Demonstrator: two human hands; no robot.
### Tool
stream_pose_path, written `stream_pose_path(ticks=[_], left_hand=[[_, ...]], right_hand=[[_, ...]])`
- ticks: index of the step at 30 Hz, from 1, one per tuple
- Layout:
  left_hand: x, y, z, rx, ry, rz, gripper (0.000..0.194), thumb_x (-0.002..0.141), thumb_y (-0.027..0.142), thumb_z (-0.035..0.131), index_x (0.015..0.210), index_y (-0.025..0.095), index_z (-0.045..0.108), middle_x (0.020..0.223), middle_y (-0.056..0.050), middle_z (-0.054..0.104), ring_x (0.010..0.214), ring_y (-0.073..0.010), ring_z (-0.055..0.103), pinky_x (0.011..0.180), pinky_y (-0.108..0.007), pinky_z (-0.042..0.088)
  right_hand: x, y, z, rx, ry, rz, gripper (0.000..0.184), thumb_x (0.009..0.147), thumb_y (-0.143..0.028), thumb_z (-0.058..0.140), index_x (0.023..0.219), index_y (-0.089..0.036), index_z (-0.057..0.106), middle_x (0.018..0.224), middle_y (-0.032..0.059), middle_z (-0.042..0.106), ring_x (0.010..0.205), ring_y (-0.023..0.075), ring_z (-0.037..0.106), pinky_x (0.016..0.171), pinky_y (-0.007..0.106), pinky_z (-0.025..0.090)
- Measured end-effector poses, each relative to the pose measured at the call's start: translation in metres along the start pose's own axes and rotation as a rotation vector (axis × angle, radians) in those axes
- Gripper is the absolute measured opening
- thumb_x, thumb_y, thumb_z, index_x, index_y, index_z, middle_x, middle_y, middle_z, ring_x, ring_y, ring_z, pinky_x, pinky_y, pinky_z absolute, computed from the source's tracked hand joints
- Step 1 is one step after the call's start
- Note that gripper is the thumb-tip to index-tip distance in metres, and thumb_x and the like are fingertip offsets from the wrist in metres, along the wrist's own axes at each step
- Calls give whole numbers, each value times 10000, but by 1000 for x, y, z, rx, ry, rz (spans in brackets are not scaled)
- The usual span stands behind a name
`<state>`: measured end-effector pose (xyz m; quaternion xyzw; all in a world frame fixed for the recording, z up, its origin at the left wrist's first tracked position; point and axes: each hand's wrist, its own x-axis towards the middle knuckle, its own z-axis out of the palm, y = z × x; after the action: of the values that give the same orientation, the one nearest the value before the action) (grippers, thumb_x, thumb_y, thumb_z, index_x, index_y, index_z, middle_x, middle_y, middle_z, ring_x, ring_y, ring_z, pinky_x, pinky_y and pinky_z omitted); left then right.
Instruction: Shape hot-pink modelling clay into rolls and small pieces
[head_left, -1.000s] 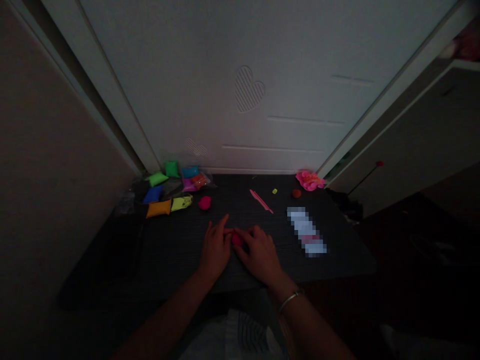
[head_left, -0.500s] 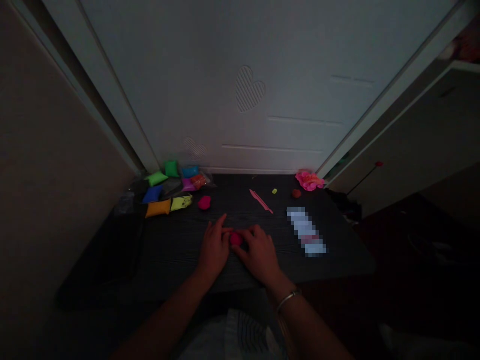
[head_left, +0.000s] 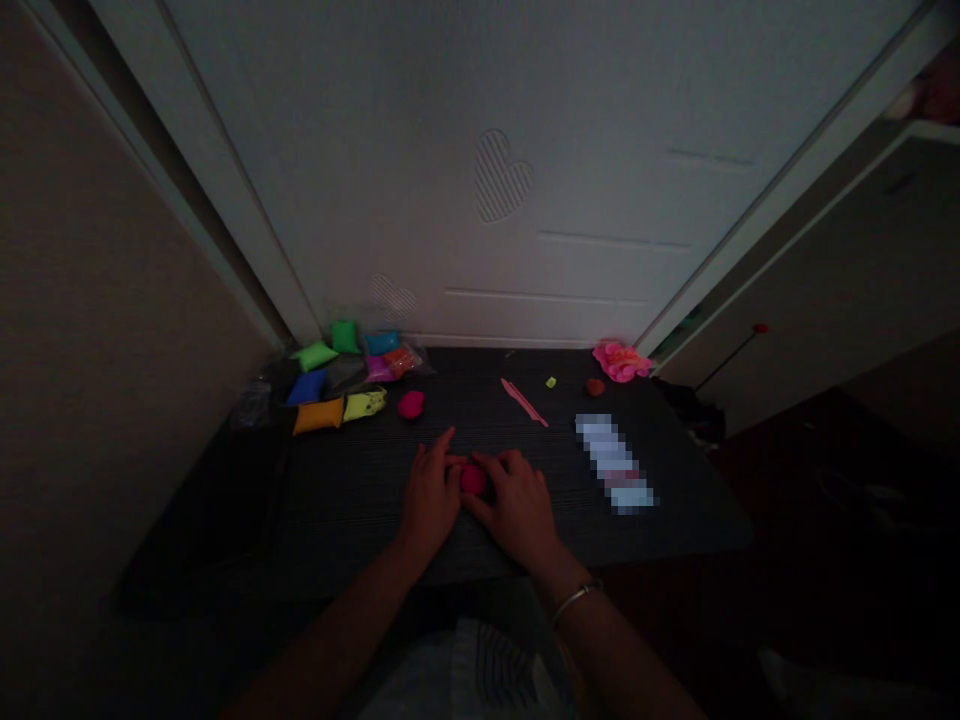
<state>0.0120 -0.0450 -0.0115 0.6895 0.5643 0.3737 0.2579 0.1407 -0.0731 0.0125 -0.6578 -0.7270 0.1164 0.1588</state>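
A rounded lump of bright pink modelling clay (head_left: 472, 480) sits between my hands, low over the dark table (head_left: 345, 500). On its right side, my right hand (head_left: 523, 502) curls thumb and fingers around it. My left hand (head_left: 430, 495) presses against the opposite side with its thumb and inner fingers, one finger pointing up and away. The undersides of both hands are hidden. Beyond my left hand lies a second pink clay lump (head_left: 411, 405). Pink modelling tools (head_left: 523, 402) rest past my right hand.
Several coloured clay packets, among them an orange one (head_left: 319, 416) and a green one (head_left: 344, 337), crowd the back left. At the right are a pixelated pale strip (head_left: 615, 462), a brownish-red lump (head_left: 595, 387), a yellow scrap (head_left: 551, 382) and a pink flower (head_left: 622, 362). A white panel rises behind.
The pink clay between my hands has turned or been reshaped, and more of its rounded top shows now. My hands have shifted only slightly. Everything else on the table stays put.
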Motion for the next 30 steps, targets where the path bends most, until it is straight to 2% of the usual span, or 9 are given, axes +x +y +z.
stream_pose_path(ticks=[2, 6, 8, 12, 17, 19, 23, 26, 30], left_hand=[[0, 0, 0, -3, -2, 3, 449, 760, 131, 436, 1204, 178, 390, 867, -39, 656, 988, -187, 541, 972, -448, 277], [0, 0, 0, -2, 5, -15, 441, 767, 136, 429, 1205, 166, 383, 858, -41, 655, 978, -182, 544, 973, -446, 278], [0, 0, 0, -12, -2, -31, 436, 768, 133, 427, 1200, 171, 387, 878, -42, 652, 985, -181, 540, 955, -440, 305], [0, 0, 0, -50, -4, -63, 444, 766, 131, 429, 1205, 184, 388, 921, -47, 642, 989, -179, 539, 926, -419, 346], [0, 1, -2, -129, 2, -120, 435, 774, 144, 428, 1205, 181, 386, 913, -51, 645, 1006, -176, 533, 905, -397, 367], [1, 0, -2, -189, 23, -153, 426, 785, 154, 419, 1207, 180, 375, 901, -52, 649, 982, -170, 546, 878, -378, 390], [3, -3, -3, -305, 115, -216, 403, 795, 164, 410, 1195, 199, 375, 943, -54, 636, 883, -156, 584, 823, -355, 427], [5, -3, -4, -424, 185, -261, 387, 787, 138, 404, 1170, 190, 381, 986, -66, 610, 912, -153, 580, 822, -345, 436], [6, -1, -4, -526, 211, -299, 375, 780, 122, 397, 1151, 170, 381, 1025, -84, 578, 884, -146, 595, 816, -341, 447]], right_hand=[[0, 0, -1, 8, -8, -19, 426, 751, -445, 523, 1152, -310, 470, 977, 54, 491, 896, 201, 485, 736, 322, 341], [0, 0, 0, 9, -10, -4, 306, 766, -434, 507, 1035, -294, 550, 959, 47, 495, 902, 200, 481, 734, 320, 339], [0, -1, 0, 4, -10, 13, 329, 746, -446, 531, 1028, -279, 554, 961, 51, 495, 899, 203, 480, 741, 322, 340], [0, -3, -2, 0, -23, -12, 428, 747, -438, 529, 1150, -305, 473, 990, 58, 487, 904, 205, 478, 745, 326, 343], [1, -4, -1, -15, -35, 14, 327, 770, -442, 496, 1050, -279, 545, 974, 59, 493, 905, 201, 481, 755, 329, 347], [1, -5, 0, -18, -25, 35, 342, 747, -466, 519, 1010, -252, 560, 974, 65, 497, 910, 211, 479, 761, 338, 349], [0, -8, -1, -3, -14, -4, 481, 732, -483, 531, 1160, -273, 465, 1007, 72, 491, 919, 220, 478, 768, 353, 349], [1, -9, -2, 1, -37, -28, 407, 762, -443, 511, 1141, -296, 484, 1005, 65, 488, 928, 210, 479, 769, 344, 348], [2, -10, 1, 5, -35, -1, 324, 759, -435, 521, 1028, -258, 550, 977, 61, 500, 917, 209, 481, 761, 340, 357]])
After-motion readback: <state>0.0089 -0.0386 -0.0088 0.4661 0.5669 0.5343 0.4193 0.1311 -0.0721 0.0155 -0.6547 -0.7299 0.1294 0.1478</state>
